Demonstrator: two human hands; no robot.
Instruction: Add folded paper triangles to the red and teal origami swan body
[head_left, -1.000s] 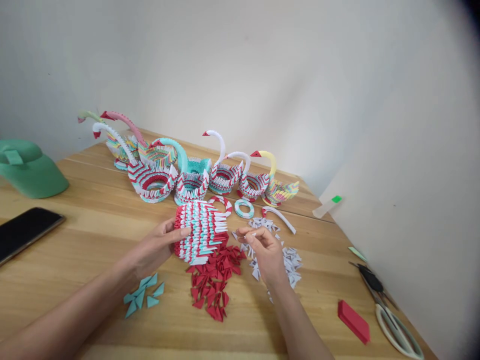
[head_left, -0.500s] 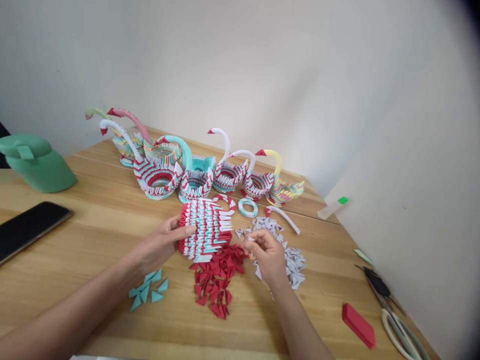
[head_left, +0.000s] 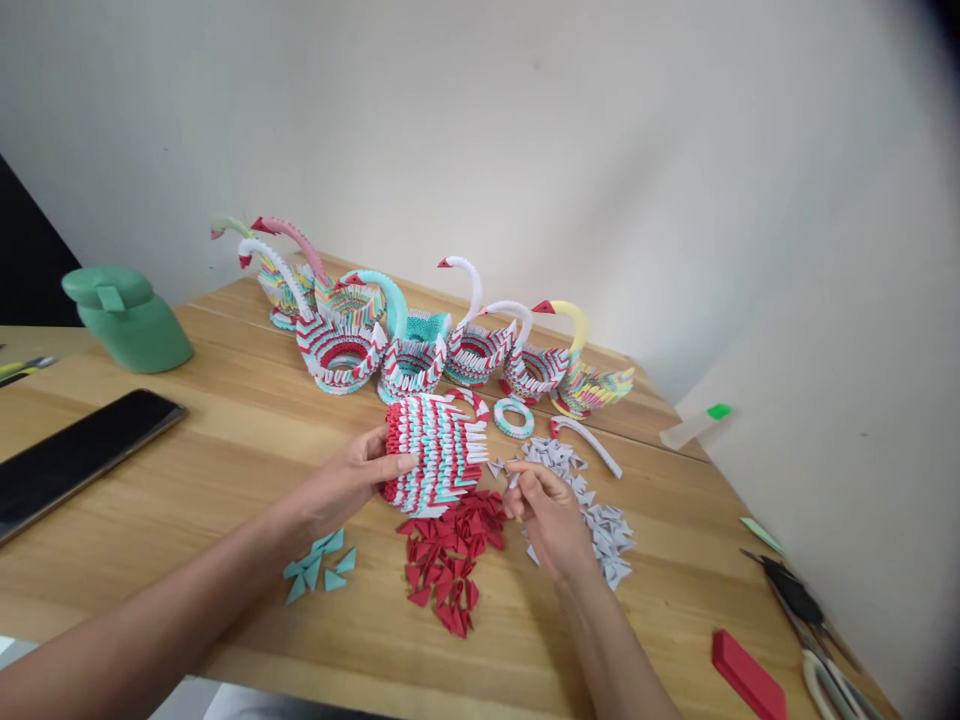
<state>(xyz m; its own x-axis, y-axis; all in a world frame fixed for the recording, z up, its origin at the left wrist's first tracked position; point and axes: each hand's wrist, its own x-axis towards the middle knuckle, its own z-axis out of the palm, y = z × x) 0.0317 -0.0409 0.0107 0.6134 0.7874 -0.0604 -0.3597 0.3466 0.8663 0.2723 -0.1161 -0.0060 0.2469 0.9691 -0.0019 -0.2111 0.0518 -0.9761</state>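
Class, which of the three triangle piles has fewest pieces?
The teal pile, left of the red pile: far fewer pieces than it or the pale pile.

- Table (head_left: 360,650): lower frame
- Swans (head_left: 412,375): centre
- Bottle (head_left: 142,330), phone (head_left: 82,455): left
- Blue pieces (head_left: 311,568), red pieces (head_left: 442,570): lower centre
- Pale pieces (head_left: 610,540): right of centre
- Scissors (head_left: 808,658): lower right

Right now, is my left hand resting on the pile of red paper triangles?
No, your left hand is holding the striped paper body, while the red paper triangles lie loose on the table.
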